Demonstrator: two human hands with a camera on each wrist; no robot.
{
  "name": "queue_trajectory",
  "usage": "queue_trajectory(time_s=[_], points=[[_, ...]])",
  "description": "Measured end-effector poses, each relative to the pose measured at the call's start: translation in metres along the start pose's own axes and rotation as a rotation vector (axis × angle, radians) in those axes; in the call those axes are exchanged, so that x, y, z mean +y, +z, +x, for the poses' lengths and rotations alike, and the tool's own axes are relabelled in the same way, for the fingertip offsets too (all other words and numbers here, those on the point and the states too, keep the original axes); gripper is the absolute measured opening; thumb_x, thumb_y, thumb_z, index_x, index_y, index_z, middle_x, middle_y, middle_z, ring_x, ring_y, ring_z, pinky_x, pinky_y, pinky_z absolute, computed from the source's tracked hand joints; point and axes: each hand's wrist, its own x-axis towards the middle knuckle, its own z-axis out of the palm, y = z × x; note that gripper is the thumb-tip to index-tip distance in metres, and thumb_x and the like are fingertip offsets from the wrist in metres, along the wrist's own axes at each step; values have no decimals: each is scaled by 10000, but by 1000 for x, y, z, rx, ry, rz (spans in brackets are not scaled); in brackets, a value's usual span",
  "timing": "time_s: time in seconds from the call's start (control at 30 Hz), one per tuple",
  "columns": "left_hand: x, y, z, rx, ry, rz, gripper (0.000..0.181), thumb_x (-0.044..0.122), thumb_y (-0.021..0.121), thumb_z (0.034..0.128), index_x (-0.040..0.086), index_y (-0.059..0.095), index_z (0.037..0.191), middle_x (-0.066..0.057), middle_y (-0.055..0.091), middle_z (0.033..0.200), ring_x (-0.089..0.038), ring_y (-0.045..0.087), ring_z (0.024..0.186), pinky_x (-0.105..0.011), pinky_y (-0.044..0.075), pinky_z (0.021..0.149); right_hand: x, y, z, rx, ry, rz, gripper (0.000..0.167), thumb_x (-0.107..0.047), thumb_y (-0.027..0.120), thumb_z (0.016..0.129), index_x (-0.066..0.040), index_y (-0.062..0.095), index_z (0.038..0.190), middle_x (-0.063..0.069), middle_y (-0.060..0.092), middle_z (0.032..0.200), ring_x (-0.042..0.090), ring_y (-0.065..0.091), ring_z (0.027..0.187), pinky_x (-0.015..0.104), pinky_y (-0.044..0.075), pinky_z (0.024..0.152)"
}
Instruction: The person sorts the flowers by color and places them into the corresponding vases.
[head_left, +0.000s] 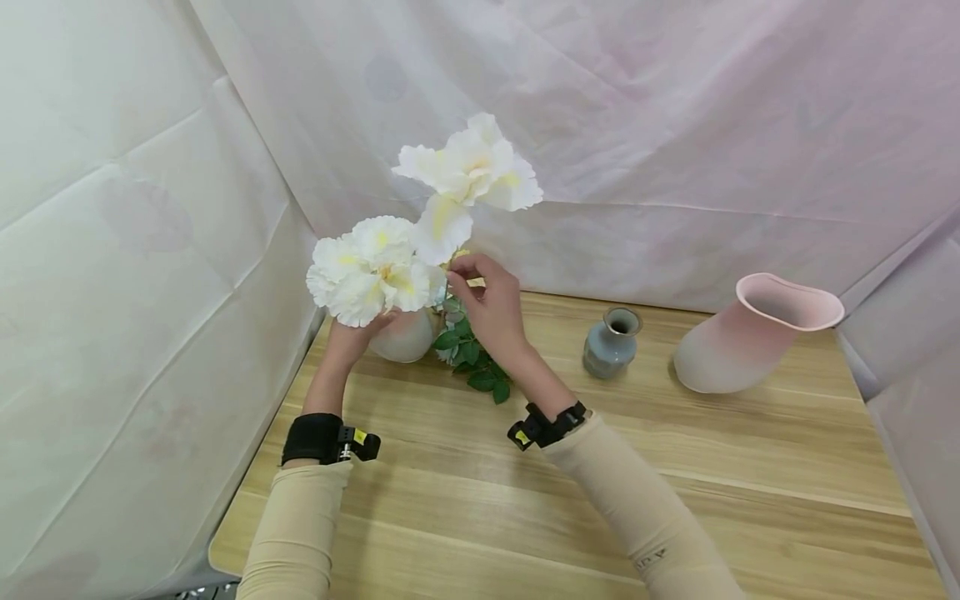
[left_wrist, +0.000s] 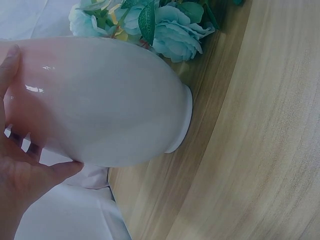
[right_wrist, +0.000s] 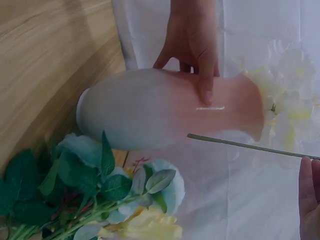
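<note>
Pink fading to white, a glazed vase (left_wrist: 110, 100) is at the far left part of the wood-grain table (head_left: 450, 517), as I see it. Left hand (right_wrist: 192, 42): fingers and thumb curled about the vase's pink upper part, grip firm enough to bracket both sides. Right hand (head_left: 491, 308): thumb and fingertips closed in a pinch on a thin green stem (right_wrist: 250, 146); its white bloom (head_left: 472, 171) rises above the hand. Stem's lower end: outside the mouth, alongside the vase; contact cannot be told. A second white bloom (head_left: 375, 271) sits at the mouth. Beside the vase: pale blue flowers (left_wrist: 177, 37) with green leaves (head_left: 468, 350). Farther right: small blue-grey vase (head_left: 609, 346), then larger pink-and-white vase (head_left: 723, 358).
</note>
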Motion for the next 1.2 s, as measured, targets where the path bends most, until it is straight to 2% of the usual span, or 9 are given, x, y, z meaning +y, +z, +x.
queue_trajectory(time_s=[0.13,0.33,0.53,0.67,0.83,0.93,1.1,1.2], points=[[-2,1,0,7,21,-32,630,190,780,876,83,477,1418,-147,520,1414,-328,485,1334,-542,415,1088,-6,8,4,6,-11,27,143,-132,637,979,3,658,1018,159,702,1000,253,688,927,311,615,774],[-6,2,1,9,85,-81,647,105,768,873,48,459,1438,-177,514,1426,-352,474,1347,-555,403,1099,-16,19,17,18,-55,-9,137,-150,626,989,-20,651,1022,131,709,990,228,694,920,262,603,762],[-5,1,1,4,45,-14,655,148,765,884,49,441,1445,-167,470,1469,-348,426,1389,-551,372,1131,-24,28,30,36,-93,44,152,-123,613,993,14,633,1055,164,691,993,248,693,910,230,600,771],[-6,1,1,19,47,-15,711,152,779,872,54,406,1470,-160,440,1501,-337,388,1422,-547,335,1160,-30,31,37,53,-110,22,142,-111,581,1005,29,599,990,176,674,969,251,700,921,193,588,798],[-3,-1,-2,1,-28,-10,742,222,763,894,62,367,1501,-155,406,1535,-334,376,1431,-544,332,1162,-35,35,47,91,-166,39,140,-105,576,1002,31,581,966,175,663,957,241,702,909,197,589,797],[-3,-1,-5,-10,-78,-36,766,252,752,902,68,340,1521,-158,385,1550,-339,366,1438,-543,329,1164,-38,38,52,112,-208,67,135,-100,598,996,31,616,1022,168,670,964,232,688,900,208,593,777],[-3,1,-10,-14,-94,-139,752,193,721,926,119,297,1544,-117,323,1587,-330,338,1450,-557,360,1129,-45,42,59,125,-227,96,136,-67,592,992,59,619,1033,195,671,973,256,686,906,202,589,795],[5,0,-15,-20,-95,-219,740,105,688,938,124,273,1550,-111,277,1605,-330,308,1461,-550,396,1083,-48,44,60,111,-218,91,140,-68,591,993,60,619,1041,195,668,976,255,685,908,190,584,796]])
